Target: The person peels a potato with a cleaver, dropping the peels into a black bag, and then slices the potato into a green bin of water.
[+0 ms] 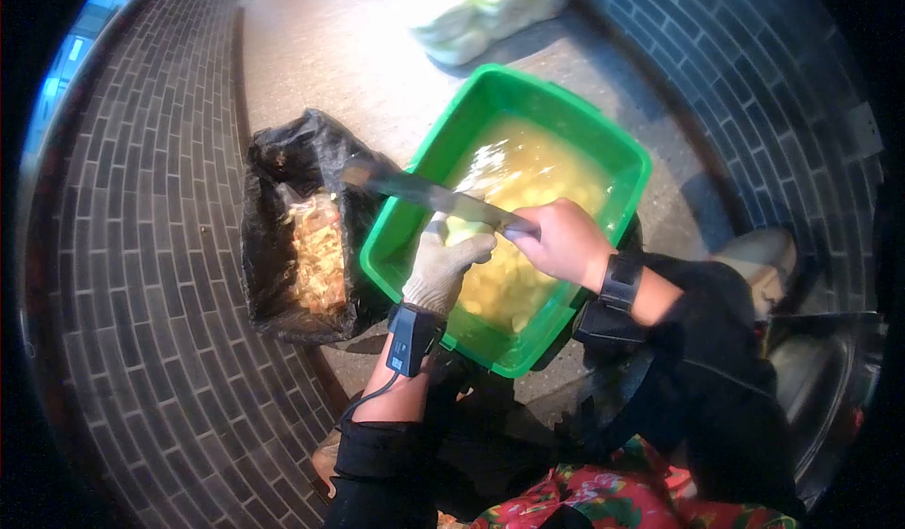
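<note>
Left hand (441, 263) fingers clasp potato (462, 230) — right hand (563, 242) fingers grip knife (424, 192) across it.

Knitted grey glove on left grip (443, 267), bare right grip (564, 242), black wristbands, black sleeves, floral red garment

One camera sits on the person's head, looking steeply down and forward, close over a green tub (622, 157) on paved ground; fisheye edges curve darkly.
</note>
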Demonstrator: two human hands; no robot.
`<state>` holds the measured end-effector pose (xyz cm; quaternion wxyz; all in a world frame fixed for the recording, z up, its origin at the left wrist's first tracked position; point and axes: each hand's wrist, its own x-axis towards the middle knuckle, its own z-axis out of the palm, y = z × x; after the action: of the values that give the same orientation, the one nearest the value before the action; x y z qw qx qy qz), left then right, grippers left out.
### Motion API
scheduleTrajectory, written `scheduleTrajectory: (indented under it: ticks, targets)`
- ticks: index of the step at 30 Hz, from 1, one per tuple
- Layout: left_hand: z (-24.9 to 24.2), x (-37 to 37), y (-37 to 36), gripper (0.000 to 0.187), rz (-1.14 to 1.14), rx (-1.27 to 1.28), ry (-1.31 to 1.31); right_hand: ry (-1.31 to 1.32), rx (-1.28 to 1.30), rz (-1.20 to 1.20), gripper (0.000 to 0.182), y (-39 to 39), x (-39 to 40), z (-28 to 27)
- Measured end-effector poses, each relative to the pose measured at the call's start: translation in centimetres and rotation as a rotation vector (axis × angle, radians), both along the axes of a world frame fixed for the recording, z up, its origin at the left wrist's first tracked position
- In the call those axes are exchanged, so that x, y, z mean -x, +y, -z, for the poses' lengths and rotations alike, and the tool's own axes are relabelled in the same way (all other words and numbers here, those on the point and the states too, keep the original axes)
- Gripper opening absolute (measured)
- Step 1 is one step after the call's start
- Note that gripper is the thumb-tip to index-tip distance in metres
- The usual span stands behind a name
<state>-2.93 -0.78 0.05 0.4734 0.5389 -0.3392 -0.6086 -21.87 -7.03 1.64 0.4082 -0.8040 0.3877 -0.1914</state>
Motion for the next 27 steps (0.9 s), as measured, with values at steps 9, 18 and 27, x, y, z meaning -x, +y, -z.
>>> scheduleTrajectory:
  ticks: [9,18,27]
  targets:
    - [-0.6,3.9,0.0,0.06,-0.302,-0.035,-0.039,-0.041,0.171,0.227,0.015,1.3,-1.4,1.6]
    - [1.2,1.9,-0.3,0.079,0.105,-0.015,-0.229,0.207,0.085,0.209,0.017,-1.2,0.5,2.3]
    - [0.8,1.3,-0.7,0.062,0.08,-0.277,-0.08,0.223,0.062,0.226,0.016,-1.2,0.9,1.3]
